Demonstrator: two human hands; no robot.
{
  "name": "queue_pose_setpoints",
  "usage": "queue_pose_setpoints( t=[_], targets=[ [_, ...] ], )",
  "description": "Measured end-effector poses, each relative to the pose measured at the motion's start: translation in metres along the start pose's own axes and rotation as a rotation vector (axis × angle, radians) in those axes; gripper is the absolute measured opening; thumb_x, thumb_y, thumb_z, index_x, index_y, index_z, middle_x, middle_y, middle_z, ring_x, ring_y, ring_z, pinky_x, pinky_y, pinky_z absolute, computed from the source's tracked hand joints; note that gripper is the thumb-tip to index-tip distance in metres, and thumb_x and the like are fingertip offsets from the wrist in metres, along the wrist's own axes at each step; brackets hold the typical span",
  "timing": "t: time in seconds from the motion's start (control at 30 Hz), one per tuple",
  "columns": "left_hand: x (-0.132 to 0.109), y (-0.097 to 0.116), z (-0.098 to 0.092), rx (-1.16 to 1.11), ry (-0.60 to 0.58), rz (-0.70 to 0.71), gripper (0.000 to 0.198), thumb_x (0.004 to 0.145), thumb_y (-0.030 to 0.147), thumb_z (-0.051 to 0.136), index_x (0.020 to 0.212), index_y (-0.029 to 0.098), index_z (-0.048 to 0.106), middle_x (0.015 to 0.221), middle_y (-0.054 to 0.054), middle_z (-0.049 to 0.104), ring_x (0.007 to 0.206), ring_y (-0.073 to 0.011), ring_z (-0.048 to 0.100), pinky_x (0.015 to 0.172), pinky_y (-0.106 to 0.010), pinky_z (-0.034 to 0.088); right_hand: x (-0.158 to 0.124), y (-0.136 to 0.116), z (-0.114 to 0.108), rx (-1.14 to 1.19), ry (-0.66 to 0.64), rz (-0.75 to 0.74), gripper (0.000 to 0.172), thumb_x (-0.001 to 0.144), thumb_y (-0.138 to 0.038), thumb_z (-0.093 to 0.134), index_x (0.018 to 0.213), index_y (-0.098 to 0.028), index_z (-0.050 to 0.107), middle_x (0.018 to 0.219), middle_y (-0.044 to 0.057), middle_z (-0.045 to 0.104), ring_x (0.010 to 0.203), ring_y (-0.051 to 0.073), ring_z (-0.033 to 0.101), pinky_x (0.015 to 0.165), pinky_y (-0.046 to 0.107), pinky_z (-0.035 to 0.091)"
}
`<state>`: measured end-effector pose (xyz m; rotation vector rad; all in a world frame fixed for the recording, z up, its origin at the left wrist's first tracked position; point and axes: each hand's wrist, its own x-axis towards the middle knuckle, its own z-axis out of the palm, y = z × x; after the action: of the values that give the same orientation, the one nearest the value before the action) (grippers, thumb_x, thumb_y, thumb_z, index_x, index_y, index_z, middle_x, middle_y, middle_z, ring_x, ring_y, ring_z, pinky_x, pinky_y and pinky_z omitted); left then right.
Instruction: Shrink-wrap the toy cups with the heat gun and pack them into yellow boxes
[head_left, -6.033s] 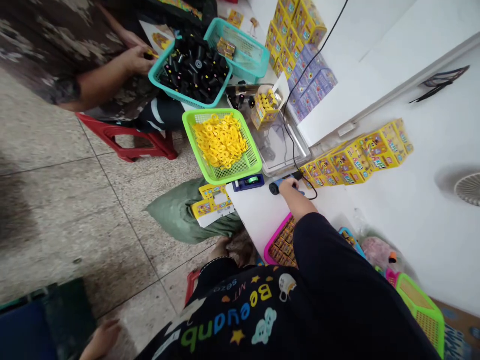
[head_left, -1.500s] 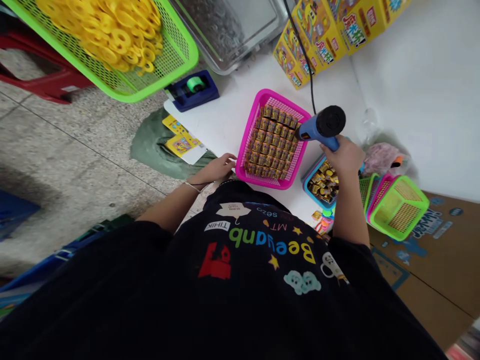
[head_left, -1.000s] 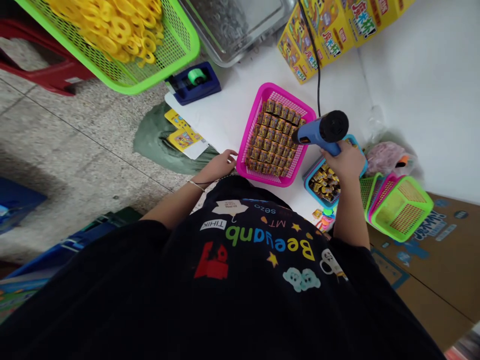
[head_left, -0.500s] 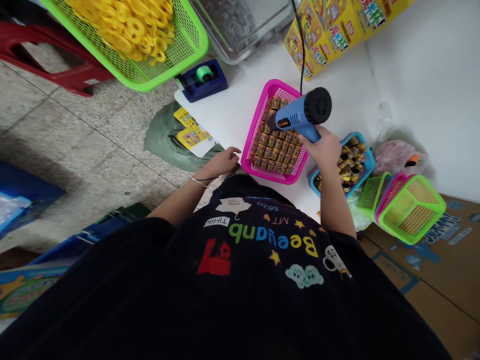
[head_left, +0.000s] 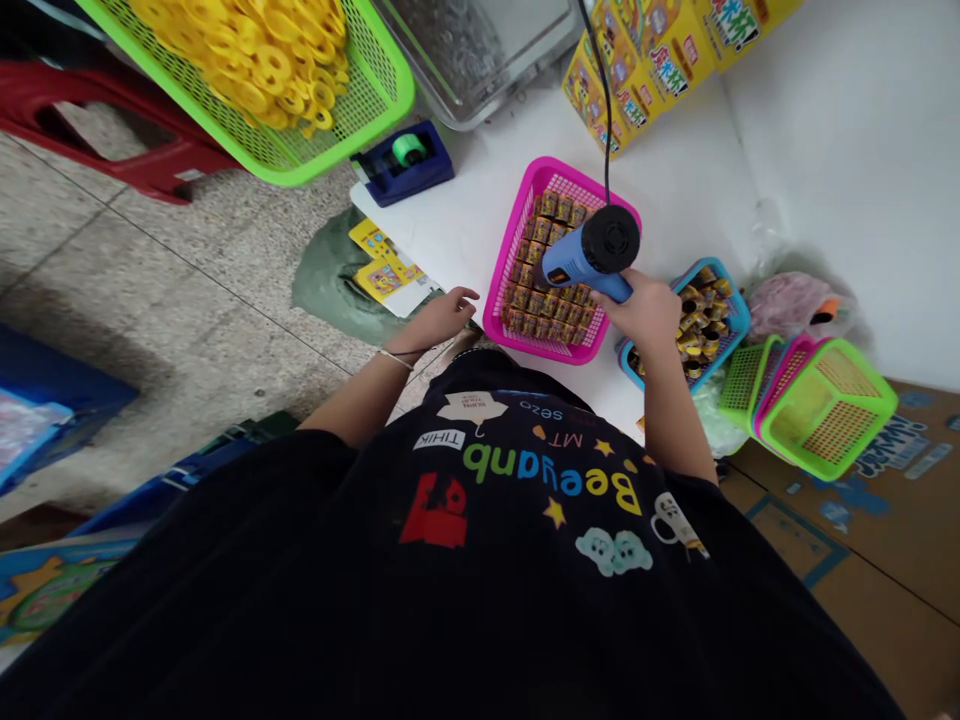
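My right hand (head_left: 643,310) grips the handle of a blue heat gun (head_left: 589,256) with a black rear end and a black cord running up. Its nozzle points down over a pink basket (head_left: 523,198) packed with rows of small wrapped brown-and-yellow cylinders (head_left: 536,290). My left hand (head_left: 442,315) rests at the white table's near edge just left of the pink basket, fingers loosely spread, holding nothing.
A blue basket (head_left: 726,303) of similar small items sits right of the pink one. Stacked green and pink baskets (head_left: 821,405) lie further right. A green basket of yellow rings (head_left: 375,95), a blue tape dispenser (head_left: 403,162), a clear tub (head_left: 487,45) and yellow boxes (head_left: 645,60) stand behind.
My right hand has swung the heat gun left, from beside the pink basket to over its contents, nozzle lowered. My left hand stays at the table edge.
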<state>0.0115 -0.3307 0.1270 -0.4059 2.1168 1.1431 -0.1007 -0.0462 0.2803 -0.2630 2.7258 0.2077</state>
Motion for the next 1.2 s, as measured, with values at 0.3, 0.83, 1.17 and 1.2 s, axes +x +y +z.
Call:
queue_pose_setpoints(
  t=[0.3,0.83,1.17,1.2],
  targets=[
    [0.002,-0.001,0.004,0.046,-0.017,0.018,0.046,0.096,0.031,0.051,0.138,0.019,0.062,0.123,-0.009,0.075,0.108,-0.0232,0.072,0.100,-0.032,0.053,-0.025,0.042,-0.005,-0.105,0.031,0.098,0.058,0.089,-0.059,0.058,0.130,-0.020,0.071,0.107,0.018,0.077,0.100,0.036,0.071,0.072,0.034,0.042],
    [0.002,-0.001,0.006,0.108,-0.044,0.013,0.044,0.096,0.029,0.051,0.137,0.019,0.064,0.120,-0.009,0.077,0.108,-0.0241,0.072,0.099,-0.031,0.054,-0.045,0.048,0.005,-0.086,-0.066,0.123,0.056,0.086,-0.059,0.063,0.126,-0.022,0.074,0.104,0.017,0.078,0.102,0.036,0.072,0.073,0.035,0.045],
    [0.003,-0.011,0.008,0.126,-0.049,0.009,0.043,0.095,0.029,0.052,0.134,0.019,0.066,0.118,-0.008,0.078,0.108,-0.0235,0.073,0.098,-0.030,0.055,-0.027,0.006,0.018,0.043,-0.044,0.070,0.059,0.086,-0.065,0.061,0.123,-0.021,0.074,0.104,0.015,0.079,0.101,0.036,0.072,0.079,0.039,0.051],
    [0.003,-0.013,0.008,0.125,-0.043,0.008,0.043,0.095,0.029,0.052,0.134,0.019,0.066,0.118,-0.008,0.078,0.108,-0.0239,0.073,0.099,-0.030,0.055,-0.026,0.001,0.018,0.052,-0.045,0.066,0.058,0.086,-0.065,0.062,0.122,-0.021,0.074,0.103,0.015,0.079,0.101,0.036,0.072,0.079,0.039,0.051]
  ],
)
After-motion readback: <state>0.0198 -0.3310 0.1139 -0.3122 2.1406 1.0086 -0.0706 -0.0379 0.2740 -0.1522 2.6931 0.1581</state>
